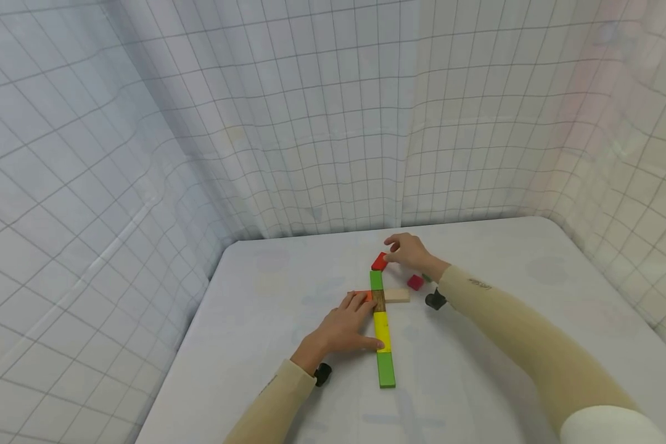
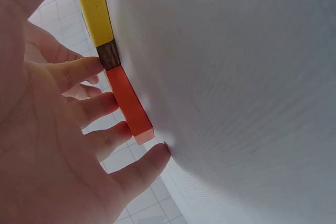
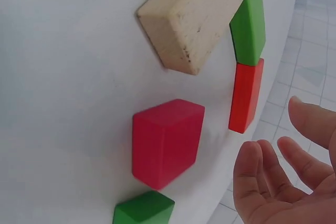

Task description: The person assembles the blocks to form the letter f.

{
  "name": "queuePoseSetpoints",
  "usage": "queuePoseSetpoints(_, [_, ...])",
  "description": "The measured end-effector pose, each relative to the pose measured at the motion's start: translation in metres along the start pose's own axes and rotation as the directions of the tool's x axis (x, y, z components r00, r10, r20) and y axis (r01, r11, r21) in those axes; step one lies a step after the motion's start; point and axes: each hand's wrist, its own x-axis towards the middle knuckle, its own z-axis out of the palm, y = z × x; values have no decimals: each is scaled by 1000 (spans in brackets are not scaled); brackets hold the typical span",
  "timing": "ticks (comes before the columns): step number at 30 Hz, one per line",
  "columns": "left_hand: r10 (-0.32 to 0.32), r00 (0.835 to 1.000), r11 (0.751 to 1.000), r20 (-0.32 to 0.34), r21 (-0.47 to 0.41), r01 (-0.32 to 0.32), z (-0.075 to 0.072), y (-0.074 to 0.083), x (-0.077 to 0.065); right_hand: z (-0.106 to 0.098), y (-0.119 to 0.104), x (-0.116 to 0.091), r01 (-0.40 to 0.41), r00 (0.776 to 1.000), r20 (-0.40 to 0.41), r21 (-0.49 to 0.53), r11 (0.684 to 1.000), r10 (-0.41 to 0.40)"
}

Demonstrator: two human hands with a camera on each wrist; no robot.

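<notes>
Wooden blocks form a cross on the white table. Down its long line run a green block (image 1: 376, 280), a brown block (image 1: 378, 301), a yellow block (image 1: 382, 331) and another green block (image 1: 386, 370). An orange block (image 2: 128, 100) makes the left arm, a pale wood block (image 1: 396, 296) the right. My left hand (image 1: 341, 327) lies spread, fingertips against the orange and brown blocks, thumb at the yellow one. At the far end, a red block (image 1: 379, 262) sits tilted against the upper green one. Beside it hovers my right hand (image 1: 409, 250), fingers loosely bent, holding nothing.
A crimson block (image 3: 167, 142) and a dark green block (image 3: 144, 210) lie loose right of the cross, below my right wrist. White grid-patterned curtains (image 1: 322, 123) stand behind the table's far edge and along both sides.
</notes>
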Motion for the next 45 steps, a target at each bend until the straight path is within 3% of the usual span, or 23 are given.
queuePoseSetpoints(9, [-6, 1000, 1000, 0, -10, 6, 0, 1, -1, -16, -2, -13, 88, 996, 25, -33, 996, -87])
queuePoseSetpoints(20, [3, 1000, 1000, -7, -19, -3, 0, 0, -2, -33, 8, -31, 116, 993, 38, -81, 990, -113])
queuePoseSetpoints(25, [6, 1000, 1000, -5, -16, -6, -1, 0, -2, -40, 14, -44, 165, 985, 55, -102, 981, -160])
queuePoseSetpoints(35, [3, 1000, 1000, 3, -22, -3, -2, 1, -1, -40, 31, -58, 146, 988, 68, -135, 980, -138])
queuePoseSetpoints(45, [16, 1000, 999, -4, -36, -16, -4, 1, -3, -29, 46, -67, 126, 992, 28, -136, 983, -124])
